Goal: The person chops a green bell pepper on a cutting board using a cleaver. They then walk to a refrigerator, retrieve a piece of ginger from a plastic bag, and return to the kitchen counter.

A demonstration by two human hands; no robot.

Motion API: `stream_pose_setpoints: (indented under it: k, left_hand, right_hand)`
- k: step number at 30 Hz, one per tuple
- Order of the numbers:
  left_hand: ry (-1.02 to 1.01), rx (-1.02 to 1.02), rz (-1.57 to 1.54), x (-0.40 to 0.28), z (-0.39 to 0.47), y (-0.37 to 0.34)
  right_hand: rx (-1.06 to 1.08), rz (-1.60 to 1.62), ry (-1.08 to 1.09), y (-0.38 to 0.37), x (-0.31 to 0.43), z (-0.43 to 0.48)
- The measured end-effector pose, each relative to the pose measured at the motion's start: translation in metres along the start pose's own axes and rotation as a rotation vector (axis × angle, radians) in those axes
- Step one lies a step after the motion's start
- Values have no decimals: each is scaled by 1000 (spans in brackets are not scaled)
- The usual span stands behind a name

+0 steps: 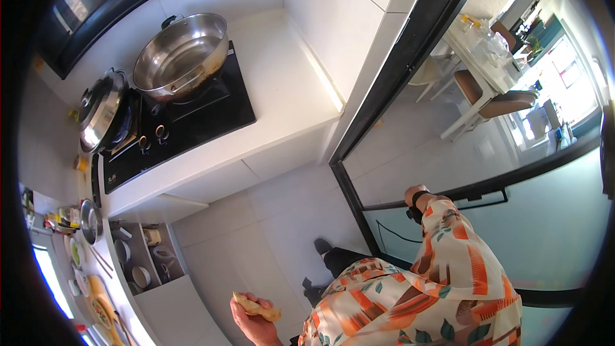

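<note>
My left hand [254, 319] is at the lower edge, with its fingers closed around a piece of pale, browned flatbread [255, 306]. My right hand [416, 194], with a black band at the wrist, is at the black crossbar [384, 205] of a glass door. Its fingers are bent, and whether they grip the bar is hidden. The door's black handle [485, 202] lies to the right of this hand. Patterned sleeves cover the right arm.
A wide steel pan [185, 55] and a lidded pot [103, 110] stand on the black cooktop [206, 129]. Below the counter, a cabinet [144, 250] is open, showing bowls. A cutting board [101, 293] holds food. Beyond the glass stand a table [497, 74] and chairs [504, 104].
</note>
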State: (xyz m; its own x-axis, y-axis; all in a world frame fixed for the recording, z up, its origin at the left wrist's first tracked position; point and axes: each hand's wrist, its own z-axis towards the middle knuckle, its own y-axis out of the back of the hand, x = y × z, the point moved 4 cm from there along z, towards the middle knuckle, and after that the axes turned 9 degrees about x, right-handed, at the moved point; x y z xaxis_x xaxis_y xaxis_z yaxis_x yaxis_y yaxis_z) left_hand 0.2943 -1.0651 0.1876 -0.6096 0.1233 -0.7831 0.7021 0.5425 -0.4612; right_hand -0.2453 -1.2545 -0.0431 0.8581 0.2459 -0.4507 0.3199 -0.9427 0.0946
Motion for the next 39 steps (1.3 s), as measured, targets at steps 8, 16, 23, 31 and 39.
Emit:
stream_pose_setpoints:
  k: [8, 16, 23, 31, 39]
  left_hand:
    - [-46, 23, 15, -2, -15, 8]
    - [-114, 31, -26, 2, -14, 11]
    - [-103, 142, 13, -2, -17, 10]
    - [-101, -96, -127, 0, -60, 61]
    - [-201, -87, -172, -6, -82, 88]
  right_hand:
    - [-466, 47, -85, 76, 7, -42]
    - [-1043, 222, 286, 92, 28, -80]
    - [-1111, 1000, 135, 92, -16, -79]
    - [-1303, 570, 399, 146, 2, 9]
    - [-1207, 941, 326, 152, -42, 39]
